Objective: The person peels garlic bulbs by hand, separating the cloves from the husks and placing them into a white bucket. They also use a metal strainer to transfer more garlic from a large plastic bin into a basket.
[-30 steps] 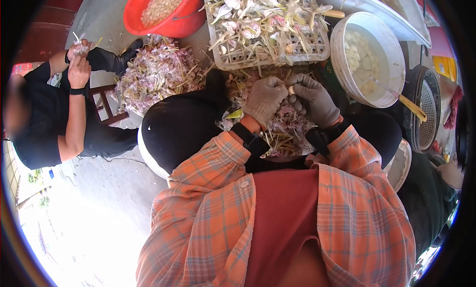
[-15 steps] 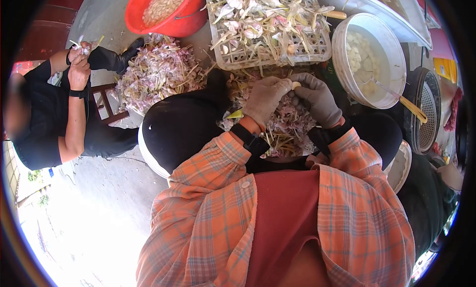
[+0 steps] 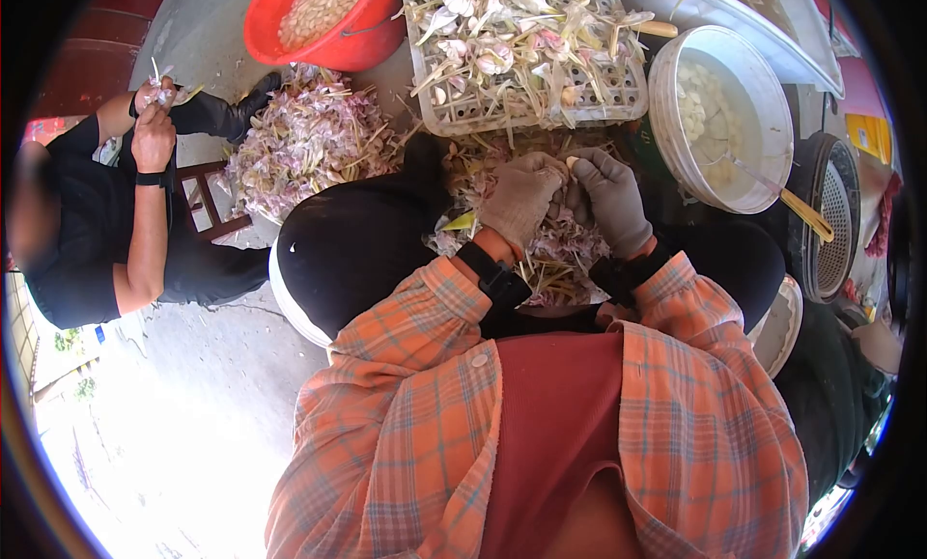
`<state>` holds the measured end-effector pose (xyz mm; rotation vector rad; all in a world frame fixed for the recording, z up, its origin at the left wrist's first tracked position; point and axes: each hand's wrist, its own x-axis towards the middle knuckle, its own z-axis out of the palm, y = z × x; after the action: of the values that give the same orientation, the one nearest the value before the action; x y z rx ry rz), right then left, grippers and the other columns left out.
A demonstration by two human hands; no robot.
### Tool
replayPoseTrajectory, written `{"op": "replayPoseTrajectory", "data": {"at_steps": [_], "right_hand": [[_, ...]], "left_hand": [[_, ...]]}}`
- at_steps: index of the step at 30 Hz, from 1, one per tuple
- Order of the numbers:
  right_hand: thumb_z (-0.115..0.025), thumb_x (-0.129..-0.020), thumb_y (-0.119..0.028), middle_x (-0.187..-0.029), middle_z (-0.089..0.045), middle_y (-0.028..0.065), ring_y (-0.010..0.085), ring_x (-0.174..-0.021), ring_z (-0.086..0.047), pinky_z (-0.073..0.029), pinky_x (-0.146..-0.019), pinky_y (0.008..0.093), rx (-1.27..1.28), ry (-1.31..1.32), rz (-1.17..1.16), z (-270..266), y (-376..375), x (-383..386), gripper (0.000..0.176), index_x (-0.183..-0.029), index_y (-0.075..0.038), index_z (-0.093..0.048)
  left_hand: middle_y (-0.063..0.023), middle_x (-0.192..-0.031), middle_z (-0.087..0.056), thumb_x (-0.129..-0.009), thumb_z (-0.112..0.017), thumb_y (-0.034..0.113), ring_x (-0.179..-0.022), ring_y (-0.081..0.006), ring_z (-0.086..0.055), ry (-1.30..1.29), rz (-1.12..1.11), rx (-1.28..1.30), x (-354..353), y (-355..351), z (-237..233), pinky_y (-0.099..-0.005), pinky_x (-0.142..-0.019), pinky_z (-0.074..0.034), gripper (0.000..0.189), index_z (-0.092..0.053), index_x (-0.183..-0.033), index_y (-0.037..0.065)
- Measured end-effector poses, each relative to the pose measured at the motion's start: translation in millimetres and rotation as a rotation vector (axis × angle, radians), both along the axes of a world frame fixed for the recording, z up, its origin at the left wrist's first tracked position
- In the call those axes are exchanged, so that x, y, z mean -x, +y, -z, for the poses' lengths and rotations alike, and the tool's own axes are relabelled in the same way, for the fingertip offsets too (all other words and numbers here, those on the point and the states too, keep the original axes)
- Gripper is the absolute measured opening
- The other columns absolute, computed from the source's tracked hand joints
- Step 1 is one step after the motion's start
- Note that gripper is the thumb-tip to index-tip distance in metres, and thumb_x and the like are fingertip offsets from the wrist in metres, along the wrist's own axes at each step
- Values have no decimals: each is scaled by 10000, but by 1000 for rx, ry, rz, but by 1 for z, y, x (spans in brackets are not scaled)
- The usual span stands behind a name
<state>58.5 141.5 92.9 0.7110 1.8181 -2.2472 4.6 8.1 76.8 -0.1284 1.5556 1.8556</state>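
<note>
My left hand, in a grey glove, is closed with its fingertips pressed together; whatever they may hold is hidden. Touching it on the right, my right hand, also gloved, pinches a small pale garlic clove between thumb and forefinger. Both hands are above a heap of garlic skins and stalks between my knees. Just beyond them stands a white plastic crate with garlic pieces and dry stalks on it.
A red bucket of cloves stands at the top. At right, a white bucket holds cloves in water and a wooden-handled tool. Another person sits at left beside a skin pile. A black strainer is far right.
My hands have come closer together, the right one moving slightly left. The clove now sits lower between the fingers. The other person's hands have shifted slightly.
</note>
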Motion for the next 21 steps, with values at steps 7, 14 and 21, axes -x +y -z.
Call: {"op": "replayPoseTrajectory", "data": {"at_steps": [7,14,21], "right_hand": [[-515,-947,-221,-578,-553,1,74,-379,-440,-334,-352,197,225,57,3,16,5,-2,209,-1025,-47,-603],[-487,-961,-204,-575,-549,-6,64,-379,-443,-326,-342,192,66,-44,106,0,-3,3,237,-1076,-34,-605],[-447,-973,-202,-569,-555,8,69,-379,-457,-329,-336,192,91,-35,58,1,-6,0,281,-1141,-28,-589]], "left_hand": [[-20,-567,-536,-864,-589,177,-431,-92,-492,256,150,211,-1,-1,2,-235,-387,-384,185,-604,-788,8],[-7,-628,-558,-887,-586,254,-539,-80,-490,72,105,-1,3,-4,-5,-249,-496,-406,262,-634,-819,5],[5,-632,-556,-886,-583,227,-515,-60,-492,28,61,-13,0,-1,-11,-193,-467,-379,213,-605,-813,28]]}}
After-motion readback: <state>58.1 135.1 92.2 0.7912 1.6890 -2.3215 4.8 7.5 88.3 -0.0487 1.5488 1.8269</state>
